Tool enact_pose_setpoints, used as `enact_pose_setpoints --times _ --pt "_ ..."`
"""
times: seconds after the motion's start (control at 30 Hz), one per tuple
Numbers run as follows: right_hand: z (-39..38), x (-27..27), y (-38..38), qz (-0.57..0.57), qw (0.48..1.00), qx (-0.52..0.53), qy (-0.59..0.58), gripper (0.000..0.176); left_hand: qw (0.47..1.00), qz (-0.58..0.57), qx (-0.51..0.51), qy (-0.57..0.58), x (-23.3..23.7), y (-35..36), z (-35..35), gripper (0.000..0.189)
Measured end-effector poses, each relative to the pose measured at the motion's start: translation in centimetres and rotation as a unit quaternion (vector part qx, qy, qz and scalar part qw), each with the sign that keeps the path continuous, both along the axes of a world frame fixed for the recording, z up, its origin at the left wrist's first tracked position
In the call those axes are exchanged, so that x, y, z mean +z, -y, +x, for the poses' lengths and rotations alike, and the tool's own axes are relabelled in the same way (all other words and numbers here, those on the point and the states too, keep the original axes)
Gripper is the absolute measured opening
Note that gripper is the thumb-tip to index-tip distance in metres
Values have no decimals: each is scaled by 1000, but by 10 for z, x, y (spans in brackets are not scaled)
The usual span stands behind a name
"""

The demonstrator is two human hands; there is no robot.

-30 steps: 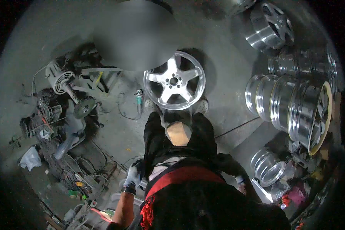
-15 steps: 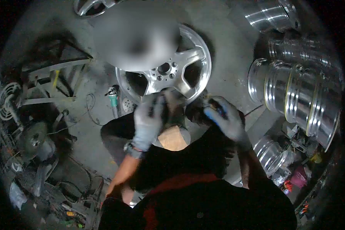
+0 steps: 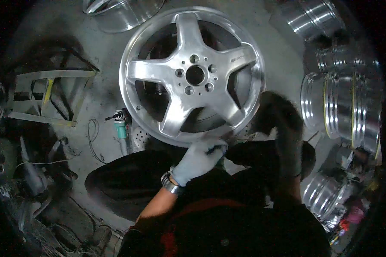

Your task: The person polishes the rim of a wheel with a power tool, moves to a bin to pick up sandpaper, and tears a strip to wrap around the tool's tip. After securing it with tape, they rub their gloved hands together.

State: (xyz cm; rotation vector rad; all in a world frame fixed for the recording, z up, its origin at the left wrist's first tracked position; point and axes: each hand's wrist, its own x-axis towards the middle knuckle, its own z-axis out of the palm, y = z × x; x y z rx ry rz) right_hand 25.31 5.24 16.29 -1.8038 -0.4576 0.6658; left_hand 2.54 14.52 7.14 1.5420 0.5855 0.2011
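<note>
A five-spoke alloy wheel [image 3: 192, 75] stands on the floor [image 3: 94, 55]. The grey-gloved left hand [image 3: 198, 159] lies against its lower rim, fingers [image 3: 214, 147] extended. The dark-gloved right hand [image 3: 283, 124] hovers by the rim's right edge, blurred, possibly touching it. An angle grinder [image 3: 121, 128] lies just left of the wheel.
</note>
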Motion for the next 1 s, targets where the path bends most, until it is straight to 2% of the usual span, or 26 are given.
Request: enact_pose_setpoints --times 0.03,0.07,0.1,0.13,0.17,0.23,0.27,0.3,0.33,0.37,0.4,0.43,0.47,0.53,0.57,0.6,0.63,0.67,0.73,0.77,0.83,0.87,0.93,1.0 --pt "3 16 5 11 1000 -22 7 16 999 37 10 9 -18 20 -7 18" --pt "1 14 9 98 985 -52 134 10 999 34 3 5 -38 36 -15 18" --pt "16 9 32 170 981 -66 66 3 979 149 -114 -77 -58 48 -19 22" --pt "12 22 34 173 980 -69 65 3 924 265 -227 -154 -70 55 -21 27" --pt "5 45 30 215 969 -112 41 4 921 277 -228 -154 -75 61 -19 27" --pt "11 63 37 267 951 -152 20 9 879 239 -320 -262 -81 75 -5 31" --pt "25 64 50 279 954 -97 51 6 878 241 -319 -263 -77 79 4 31" --pt "34 65 61 285 954 -41 79 11 871 214 -348 -273 -69 81 16 32" --pt "41 66 69 283 955 -40 77 11 863 187 -374 -282 -67 84 27 32" --pt "46 69 73 166 911 -20 376 20 870 197 -387 -234 -119 98 29 34" --pt "53 69 76 35 771 4 636 31 873 208 -399 -185 -171 111 31 36" --pt "60 63 78 46 724 -5 688 50 875 220 -410 -136 -222 124 33 38" --pt "62 56 83 44 727 -5 686 50 874 217 -412 -138 -220 125 34 38" --pt "63 46 93 -38 722 -32 690 34 887 133 -419 -138 -215 128 28 41" --pt "62 44 94 -41 727 -32 685 34 891 92 -422 -140 -210 123 24 43" --pt "60 43 94 96 889 -129 429 26 891 50 -427 -144 -204 118 20 44" --pt "60 40 93 221 943 -217 123 19 890 7 -431 -147 -202 114 17 46" --pt "59 39 87 215 944 -227 108 18 888 3 -435 -151 -201 114 14 46" --pt "57 43 88 167 944 -222 178 17 847 -31 -483 -219 -202 115 10 51" --pt "55 41 88 149 945 -222 190 16 844 -37 -487 -222 -196 113 10 51" --pt "56 40 87 128 944 -228 200 15 883 -136 -393 -217 -177 108 10 53" --pt "57 40 87 119 944 -232 203 15 881 -142 -395 -218 -185 117 -2 53" --pt "59 40 88 110 942 -236 211 14 933 55 -327 -137 -217 136 -24 50" --pt "59 39 88 104 941 -236 218 13 923 25 -350 -159 -213 135 -19 50"
